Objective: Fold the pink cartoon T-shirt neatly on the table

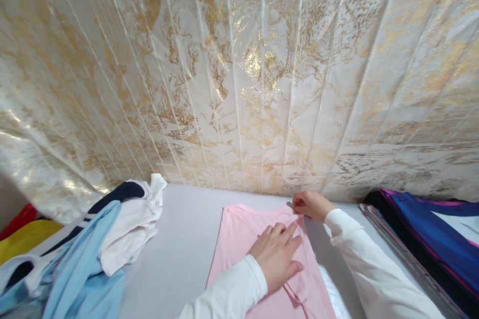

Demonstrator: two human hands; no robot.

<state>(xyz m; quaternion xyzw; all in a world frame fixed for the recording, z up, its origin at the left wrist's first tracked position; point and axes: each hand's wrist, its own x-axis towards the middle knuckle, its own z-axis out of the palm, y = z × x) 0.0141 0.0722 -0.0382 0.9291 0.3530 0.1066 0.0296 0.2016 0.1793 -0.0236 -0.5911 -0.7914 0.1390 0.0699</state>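
A pink shirt (pixel 237 239) lies flat on the pale grey surface in front of me, its neckline toward the patterned curtain. Resting on the shirt's middle, my left hand (pixel 277 256) is palm down with fingers spread. My right hand (pixel 310 205) pinches the shirt's upper right corner between thumb and fingers. Some folds and a loose strip of pink fabric show below my left hand. Part of the shirt is hidden under that hand and the sleeve.
To the left is a loose heap of clothes, with a light blue garment (pixel 80 264) and a white one (pixel 129 232). Folded dark clothes (pixel 422 244) are stacked on the right. A gold-patterned curtain (pixel 239 84) hangs behind the pale surface (pixel 175 239).
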